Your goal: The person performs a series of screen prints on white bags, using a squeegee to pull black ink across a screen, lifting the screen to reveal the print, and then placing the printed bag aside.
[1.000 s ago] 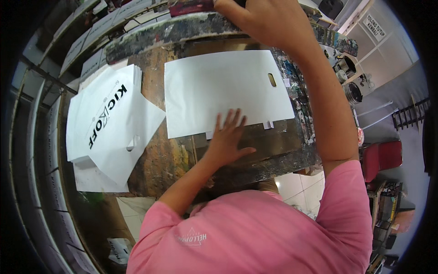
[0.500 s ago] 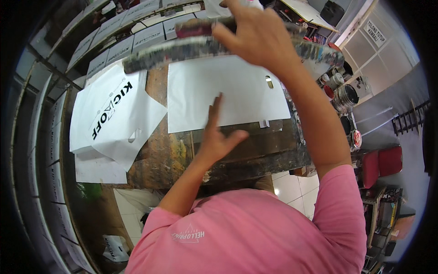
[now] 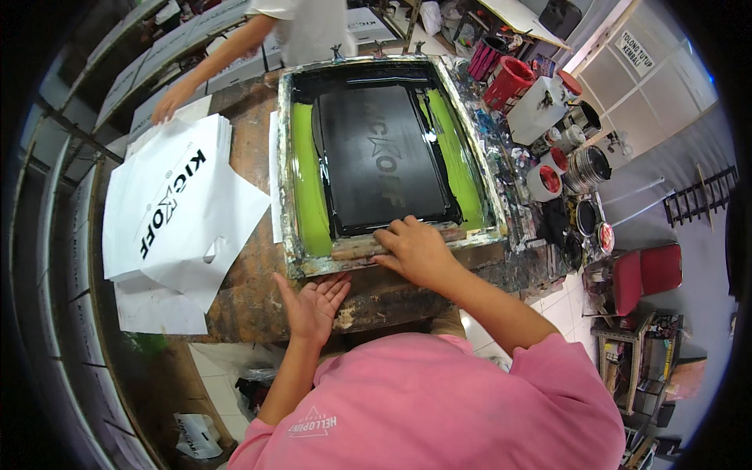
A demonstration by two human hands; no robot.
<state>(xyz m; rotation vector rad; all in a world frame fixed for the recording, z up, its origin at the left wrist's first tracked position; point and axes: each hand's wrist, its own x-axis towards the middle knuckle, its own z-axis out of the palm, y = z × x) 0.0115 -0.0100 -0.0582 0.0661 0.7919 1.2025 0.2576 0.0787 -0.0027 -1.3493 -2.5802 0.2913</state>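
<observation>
Now the right hand [image 3: 415,249] grips the wooden squeegee [image 3: 392,243] at the near edge of the screen frame [image 3: 291,196], centre frame on the counter [image 3: 251,298], while the left hand [image 3: 313,304] lies open, empty, below it; apparently a print stroke, needing even pressure.

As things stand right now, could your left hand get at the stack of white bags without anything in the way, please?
Probably yes. The left hand rests open, palm up, on the table edge, holding nothing. The stack of white bags lies just to its left, with only bare table between them. The right hand grips the squeegee elsewhere.
</observation>
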